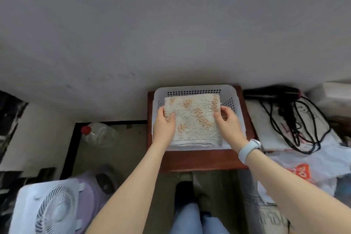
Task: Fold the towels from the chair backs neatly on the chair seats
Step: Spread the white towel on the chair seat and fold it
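Hands first: my left hand (pixel 164 122) curls round the left edge of the folded towel (pixel 192 119), thumb on top and fingers tucked under its side, while my right hand (pixel 227 119) grips the right edge the same way, fingers bent over the pile. I wear a pale watch (pixel 250 147) on the right wrist. Between both hands the towel, white with orange flecks, lies as a flat folded square inside a white perforated basket (pixel 195 89), filling most of it. Under the basket is the reddish-brown wooden seat (pixel 199 160), set against a grey wall (pixel 171 43). Right of the seat, a black hair dryer (pixel 273 94) with its looped cord (pixel 296 131) rests on a white surface, with a plastic bag (pixel 303 167) printed in orange nearer to me. On the floor to the left stands a clear bottle (pixel 98 134) with a red cap, and a white fan (pixel 51 209) sits at the lower left corner.
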